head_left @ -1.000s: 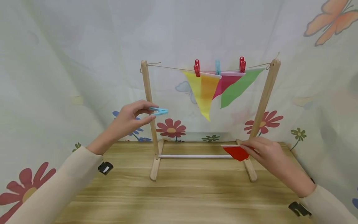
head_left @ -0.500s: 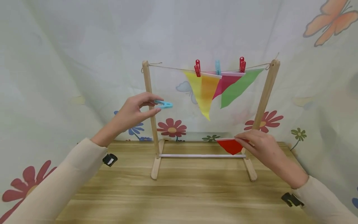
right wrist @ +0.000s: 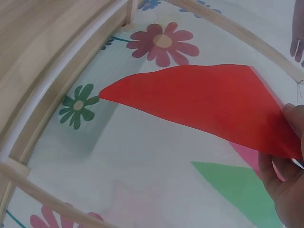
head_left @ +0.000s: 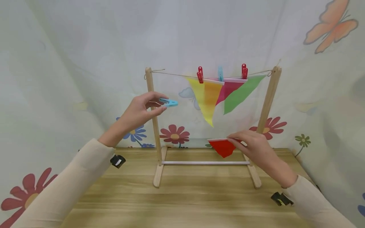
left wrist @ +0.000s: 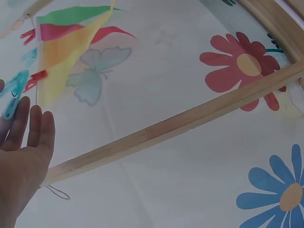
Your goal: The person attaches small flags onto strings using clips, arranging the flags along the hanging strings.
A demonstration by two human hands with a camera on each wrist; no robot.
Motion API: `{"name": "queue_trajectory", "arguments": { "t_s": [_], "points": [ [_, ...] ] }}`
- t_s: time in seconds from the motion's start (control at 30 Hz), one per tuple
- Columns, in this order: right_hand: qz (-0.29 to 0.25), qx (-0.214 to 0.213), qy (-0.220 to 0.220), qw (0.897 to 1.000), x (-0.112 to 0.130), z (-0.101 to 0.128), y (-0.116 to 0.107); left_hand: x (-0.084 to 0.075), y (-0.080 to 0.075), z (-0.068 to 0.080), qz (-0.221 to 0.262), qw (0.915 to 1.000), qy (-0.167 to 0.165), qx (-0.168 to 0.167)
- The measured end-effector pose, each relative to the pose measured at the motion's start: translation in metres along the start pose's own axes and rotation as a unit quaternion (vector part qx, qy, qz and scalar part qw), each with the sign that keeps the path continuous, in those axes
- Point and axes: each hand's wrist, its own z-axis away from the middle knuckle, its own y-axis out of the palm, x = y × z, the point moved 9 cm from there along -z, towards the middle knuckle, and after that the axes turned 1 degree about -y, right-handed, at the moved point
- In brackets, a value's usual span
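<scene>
Head view: the left hand [head_left: 139,110] pinches a light blue plastic clothes peg [head_left: 169,102] between thumb and fingertips, the other fingers loosely curled, beside the left post of the small wooden drying frame [head_left: 151,104]. Over the last 1 second this hand has risen from mid-post height towards the thin brown string [head_left: 174,74]. The right hand [head_left: 256,148] pinches the top edge of a red triangular paper flag [head_left: 223,147]; it has lifted the flag off the wooden tabletop [head_left: 185,202] and carried it leftwards, so the flag now hangs in the air just above the frame's white lower bar [head_left: 205,162]. Both moves suggest peg and flag are being brought up to the bare left stretch of string. Already hanging there are 3 flags, yellow-orange, magenta and green, under 2 red pegs and 1 blue one.

Left wrist view: only the palm and straight fingertips show at the left edge; the blue peg [left wrist: 13,95] is half cut off, so the pinch itself cannot be seen here.

Right wrist view: the red flag [right wrist: 209,107] fills the middle, gripped at its right corner by a thumb; the remaining fingers are hidden behind the paper
</scene>
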Motion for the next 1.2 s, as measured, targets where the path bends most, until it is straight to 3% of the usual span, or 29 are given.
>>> {"name": "queue_trajectory", "arguments": {
  "t_s": [0.3, 0.53, 0.63, 0.8, 1.0, 1.2],
  "points": [
    [-0.007, 0.011, 0.028, 1.0, -0.003, -0.022, 0.014, 0.012, 0.001, -0.004, 0.058, 0.9961, -0.06, -0.027],
    [-0.029, 0.009, 0.034, 0.999, -0.003, -0.044, 0.027, 0.011, -0.002, -0.017, 0.119, 0.9894, -0.055, -0.062],
    [-0.026, 0.008, 0.04, 0.999, -0.004, -0.053, 0.03, 0.003, -0.004, -0.026, 0.095, 0.9924, -0.031, -0.072],
    [-0.03, 0.01, 0.045, 0.999, -0.004, -0.069, 0.036, -0.017, -0.013, -0.041, 0.016, 0.9946, 0.028, -0.098],
    [-0.044, -0.004, 0.052, 0.998, -0.007, -0.085, 0.036, -0.04, -0.02, -0.056, -0.08, 0.984, 0.116, -0.109],
    [-0.061, -0.016, 0.088, 0.994, -0.017, -0.095, 0.037, -0.049, -0.02, -0.069, -0.126, 0.9783, 0.141, -0.085]
  ]
}}
